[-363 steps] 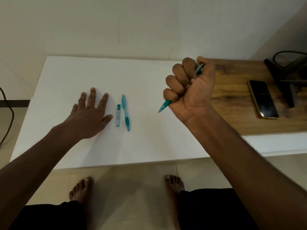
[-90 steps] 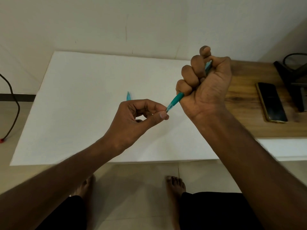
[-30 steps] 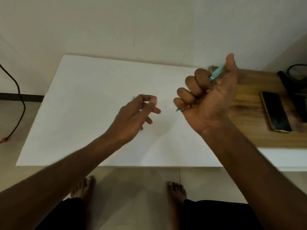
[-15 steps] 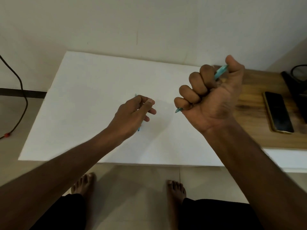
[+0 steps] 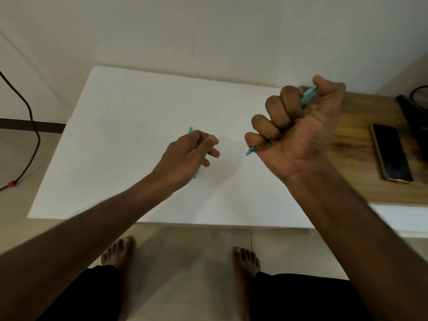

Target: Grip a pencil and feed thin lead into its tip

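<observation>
Right hand [image 5: 298, 133] was fisted tight round a teal pen [image 5: 308, 96], tip pointing left. Left hand [image 5: 185, 158] hovered over the second teal pen [image 5: 190, 129] on the white board [image 5: 115, 135], fingers loosely curled; its hold couldn't be told.

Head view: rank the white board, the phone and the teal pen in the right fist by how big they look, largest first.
1. White board, far the largest.
2. Phone on the wooden table.
3. Teal pen, gripped in the right hand; only its two ends show, so its rank below the phone is unsure.
</observation>
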{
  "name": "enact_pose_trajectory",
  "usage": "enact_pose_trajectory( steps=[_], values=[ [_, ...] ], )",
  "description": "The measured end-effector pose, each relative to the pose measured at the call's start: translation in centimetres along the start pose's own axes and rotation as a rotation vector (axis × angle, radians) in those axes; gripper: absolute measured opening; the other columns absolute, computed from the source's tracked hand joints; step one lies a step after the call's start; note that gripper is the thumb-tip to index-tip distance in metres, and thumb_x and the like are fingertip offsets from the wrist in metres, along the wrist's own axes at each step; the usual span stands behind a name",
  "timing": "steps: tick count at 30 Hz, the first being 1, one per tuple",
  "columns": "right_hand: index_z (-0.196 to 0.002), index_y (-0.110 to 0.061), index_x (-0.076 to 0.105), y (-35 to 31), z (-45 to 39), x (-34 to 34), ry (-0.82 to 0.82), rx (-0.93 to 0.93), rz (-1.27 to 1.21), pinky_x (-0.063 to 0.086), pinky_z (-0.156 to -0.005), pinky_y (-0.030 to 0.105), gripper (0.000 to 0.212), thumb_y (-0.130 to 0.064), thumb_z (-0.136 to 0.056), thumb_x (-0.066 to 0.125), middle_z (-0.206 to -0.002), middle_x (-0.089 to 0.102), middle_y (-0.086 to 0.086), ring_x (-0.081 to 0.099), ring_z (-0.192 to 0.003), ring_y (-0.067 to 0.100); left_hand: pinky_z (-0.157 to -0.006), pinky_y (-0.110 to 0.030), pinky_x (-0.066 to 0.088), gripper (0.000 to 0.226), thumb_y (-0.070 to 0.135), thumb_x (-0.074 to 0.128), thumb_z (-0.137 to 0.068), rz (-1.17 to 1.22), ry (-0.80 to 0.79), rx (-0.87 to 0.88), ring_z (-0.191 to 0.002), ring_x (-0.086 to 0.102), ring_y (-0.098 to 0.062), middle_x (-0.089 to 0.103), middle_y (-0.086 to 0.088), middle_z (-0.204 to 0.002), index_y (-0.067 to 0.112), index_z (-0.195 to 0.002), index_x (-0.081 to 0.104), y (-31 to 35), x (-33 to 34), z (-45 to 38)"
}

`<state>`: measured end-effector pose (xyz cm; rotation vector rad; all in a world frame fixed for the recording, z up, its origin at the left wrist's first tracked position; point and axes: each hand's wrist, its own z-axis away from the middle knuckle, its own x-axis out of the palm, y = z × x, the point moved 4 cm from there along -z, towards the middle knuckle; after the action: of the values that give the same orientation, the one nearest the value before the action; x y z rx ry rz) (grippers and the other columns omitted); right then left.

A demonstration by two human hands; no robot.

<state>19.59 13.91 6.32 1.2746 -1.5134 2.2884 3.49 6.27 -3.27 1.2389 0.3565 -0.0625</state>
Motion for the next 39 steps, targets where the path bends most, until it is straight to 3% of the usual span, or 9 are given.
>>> enact_pose_trajectory(
  steps=[4,17,23,26,29,31,33,35,39],
  values=[
    [-0.058,-0.023,0.019,-0.2,0.1,0.1,-0.033,0.014,-0.042,0.012,-0.052,0.026,0.052,-0.06,-0.091,0.033,-0.054,0.013,-0.006,0.009,-0.049,0.014,-0.076,-0.035,0.057,0.027,0.052,0.046,-0.108,0.003,0.001,0.002,-0.081,0.072,0.0,0.077,0.023,-0.099,0.038,-0.108,0.07,0.1,0.0,-0.1],
    [-0.058,-0.024,0.02,0.8,-0.1,-0.5,0.06,0.06,-0.002,0.013,-0.05,0.024,0.054,-0.057,-0.101,0.026,-0.054,0.015,-0.006,0.01,-0.048,0.013,-0.072,-0.032,0.055,0.027,0.052,0.046,-0.107,0.003,-0.036,0.041,-0.085,0.073,-0.003,0.077,0.021,-0.101,0.039,-0.11,0.07,0.3,0.4,0.0],
    [-0.066,-0.019,0.046,3.1,-0.2,-0.6,0.017,0.24,0.238,0.012,-0.052,0.03,0.078,-0.087,-0.094,0.021,-0.058,0.025,-0.004,0.016,-0.05,0.012,-0.075,-0.032,0.055,0.035,0.044,0.043,-0.111,0.158,0.059,0.432,-0.101,0.068,-0.015,0.07,0.012,-0.12,0.034,-0.142,0.056,3.8,0.3,1.1],
    [-0.064,-0.021,0.061,4.6,-0.1,-0.7,0.083,0.274,0.513,0.022,-0.049,0.027,0.085,-0.089,-0.094,0.02,-0.06,0.041,0.0,0.028,-0.048,0.011,-0.075,-0.04,0.061,0.032,0.042,0.055,-0.107,0.104,0.165,0.5,-0.102,0.069,-0.015,0.066,0.012,-0.127,0.032,-0.136,0.065,4.9,0.5,1.3],
    [-0.09,-0.026,0.082,5.3,-0.1,-0.7,0.095,0.282,0.595,0.032,-0.05,0.026,0.086,-0.086,-0.096,0.021,-0.072,0.05,0.008,0.038,-0.053,0.013,-0.075,-0.047,0.061,0.016,0.037,0.069,-0.1,0.096,0.246,0.439,-0.089,0.073,-0.016,0.071,0.01,-0.116,0.026,-0.11,0.076,4.8,0.7,1.0],
    [-0.112,-0.017,0.08,5.4,-0.2,-1.0,0.078,0.318,0.626,0.044,-0.054,0.029,0.091,-0.085,-0.097,0.021,-0.079,0.057,0.015,0.052,-0.057,0.018,-0.072,-0.039,0.06,0.016,0.036,0.067,-0.102,0.133,0.217,0.408,-0.081,0.073,-0.017,0.075,0.007,-0.104,0.024,-0.106,0.076,4.7,0.7,0.8],
    [-0.11,-0.005,0.075,5.4,-0.2,-1.6,0.092,0.385,0.683,0.056,-0.068,0.035,0.097,-0.084,-0.098,0.018,-0.085,0.072,0.017,0.07,-0.068,0.026,-0.076,-0.026,0.058,0.024,0.031,0.054,-0.11,0.222,0.191,0.404,-0.089,0.075,-0.015,0.078,0.004,-0.103,0.016,-0.11,0.073,4.7,0.6,0.5],
    [-0.109,-0.011,0.074,5.3,-0.4,-2.6,0.157,0.435,0.812,0.061,-0.085,0.04,0.095,-0.083,-0.098,0.014,-0.098,0.081,0.013,0.08,-0.087,0.028,-0.086,-0.027,0.057,0.028,0.025,0.042,-0.114,0.485,0.17,0.319,-0.096,0.074,-0.016,0.077,0.002,-0.097,0.011,-0.111,0.066,4.5,0.2,0.0],
    [-0.109,-0.018,0.075,3.6,-0.9,-5.1,0.252,0.357,1.438,0.058,-0.083,0.036,0.087,-0.081,-0.099,0.015,-0.103,0.08,0.004,0.075,-0.089,0.02,-0.062,-0.027,0.042,0.034,0.036,0.035,-0.111,1.212,0.024,0.109,-0.059,0.041,-0.012,0.039,0.003,-0.066,0.017,-0.088,0.05,5.3,-0.2,-0.2]
  ],
)
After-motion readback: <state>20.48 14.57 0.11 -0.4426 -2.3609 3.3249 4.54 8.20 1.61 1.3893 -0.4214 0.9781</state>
